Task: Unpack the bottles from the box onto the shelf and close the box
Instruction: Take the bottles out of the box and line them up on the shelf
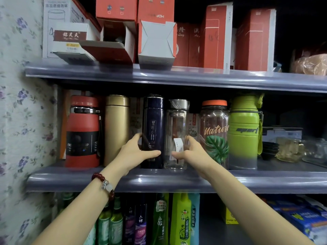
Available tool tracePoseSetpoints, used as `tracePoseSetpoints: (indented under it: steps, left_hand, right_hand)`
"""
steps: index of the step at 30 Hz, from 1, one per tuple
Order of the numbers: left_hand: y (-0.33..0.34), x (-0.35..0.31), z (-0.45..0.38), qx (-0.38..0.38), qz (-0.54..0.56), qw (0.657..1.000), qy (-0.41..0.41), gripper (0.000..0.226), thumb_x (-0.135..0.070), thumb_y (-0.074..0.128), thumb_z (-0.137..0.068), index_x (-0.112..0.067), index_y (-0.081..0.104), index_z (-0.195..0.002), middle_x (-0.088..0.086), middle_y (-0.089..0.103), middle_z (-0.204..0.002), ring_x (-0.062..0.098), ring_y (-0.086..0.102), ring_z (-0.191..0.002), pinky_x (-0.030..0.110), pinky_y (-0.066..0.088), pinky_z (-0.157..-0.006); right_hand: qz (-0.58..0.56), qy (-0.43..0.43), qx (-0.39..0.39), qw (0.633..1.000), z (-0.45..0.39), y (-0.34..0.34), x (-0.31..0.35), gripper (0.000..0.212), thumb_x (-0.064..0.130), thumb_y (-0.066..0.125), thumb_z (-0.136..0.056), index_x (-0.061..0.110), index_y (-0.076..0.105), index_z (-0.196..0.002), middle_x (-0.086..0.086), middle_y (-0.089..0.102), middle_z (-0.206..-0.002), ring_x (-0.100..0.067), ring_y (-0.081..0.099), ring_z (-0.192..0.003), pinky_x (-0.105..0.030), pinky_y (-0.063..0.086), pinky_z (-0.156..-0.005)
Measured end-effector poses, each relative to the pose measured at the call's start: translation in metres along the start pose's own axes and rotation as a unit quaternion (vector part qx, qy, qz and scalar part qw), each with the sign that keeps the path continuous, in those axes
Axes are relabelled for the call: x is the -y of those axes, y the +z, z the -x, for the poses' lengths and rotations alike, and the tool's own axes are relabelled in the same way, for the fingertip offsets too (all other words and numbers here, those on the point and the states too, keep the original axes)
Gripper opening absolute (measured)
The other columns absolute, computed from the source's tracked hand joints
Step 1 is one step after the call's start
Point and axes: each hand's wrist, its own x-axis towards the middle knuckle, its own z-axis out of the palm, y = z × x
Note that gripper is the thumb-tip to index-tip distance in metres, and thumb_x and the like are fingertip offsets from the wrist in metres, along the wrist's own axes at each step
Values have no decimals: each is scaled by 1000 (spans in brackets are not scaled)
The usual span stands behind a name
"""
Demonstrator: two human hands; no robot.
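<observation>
A dark blue bottle (153, 121) and a clear glass bottle (177, 124) stand side by side on the middle shelf (70, 179). My left hand (136, 152) grips the lower part of the dark blue bottle, thumb across its front. My right hand (192, 152) grips the lower part of the clear glass bottle, thumb on its front, fingers behind. Both bottles rest upright on the shelf. An open red box (115, 41) lies on the top shelf with its flaps hanging out.
On the same shelf stand a red flask (83, 131), a gold flask (115, 128), a clear "Nature" bottle (215, 131) and a green sport bottle (244, 131). Red boxes (215, 38) fill the top shelf. Green and purple bottles (180, 220) stand below. Flowered wallpaper (21, 121) bounds the left.
</observation>
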Motion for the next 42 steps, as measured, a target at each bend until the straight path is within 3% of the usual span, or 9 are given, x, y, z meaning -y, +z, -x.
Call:
tracePoseSetpoints:
  steps: [3,7,11,18,24,29,34,38,42]
  left_hand:
    - [1,0,1,-8,3,1000,3,106,-43,84,-64,-25,23,-149,-1,37,-151,22,35,-139,39,32,-112]
    - [5,-4,2,-32,-10,999,1,107,-45,84,-62,-26,24,-149,-1,40,-149,23,38,-137,40,35,-111]
    - [8,-11,6,-43,-38,998,20,100,-44,83,-64,-21,30,-146,1,46,-145,23,42,-133,36,38,-106]
    - [3,-11,13,10,-9,1000,16,111,-55,84,-54,-26,31,-147,-5,44,-145,19,39,-136,36,35,-111]
    - [8,-16,22,-8,-22,999,33,97,-48,81,-65,-24,33,-146,-4,48,-142,20,45,-131,35,38,-106]
    - [7,-18,25,0,-48,998,31,83,-50,80,-65,-28,41,-135,-5,59,-128,18,54,-120,27,42,-95]
    - [9,-22,30,1,-58,998,23,71,-47,78,-69,-28,44,-128,-5,56,-129,18,52,-120,25,39,-90]
    - [10,-27,37,8,-68,997,36,50,-44,74,-76,-33,39,-109,-11,55,-110,13,53,-107,23,38,-83]
    - [7,-27,49,-10,-116,991,61,47,-40,69,-83,-21,50,-121,-11,62,-110,6,56,-100,20,42,-86]
  right_hand:
    - [16,-4,-25,1000,1,4,1,94,19,77,-78,21,17,-151,-7,31,-155,-25,38,-137,-41,35,-111]
    - [66,-7,-83,994,2,11,2,85,25,76,-80,18,23,-147,-11,40,-147,-28,44,-130,-36,39,-102]
    - [96,-7,-88,991,2,14,5,85,24,73,-83,13,18,-148,-15,40,-147,-32,44,-131,-38,40,-103]
    - [118,-10,-107,987,13,5,4,82,21,71,-85,9,19,-146,-16,40,-146,-30,45,-128,-32,40,-93]
    - [114,-26,-118,986,18,6,1,92,24,72,-84,12,10,-151,-15,37,-150,-32,40,-135,-38,36,-107]
    - [135,-59,-128,981,27,5,-1,89,27,71,-84,14,12,-149,-19,41,-146,-33,43,-131,-36,37,-103]
    - [180,-62,-146,971,28,5,2,90,31,73,-82,11,16,-149,-20,47,-139,-32,52,-120,-31,41,-91]
    - [232,-71,-167,956,30,4,0,92,38,73,-80,9,20,-148,-20,56,-129,-31,59,-110,-33,48,-88]
    - [289,-109,-182,934,41,2,-3,79,36,67,-86,7,26,-147,-14,47,-137,-28,51,-121,-32,45,-94]
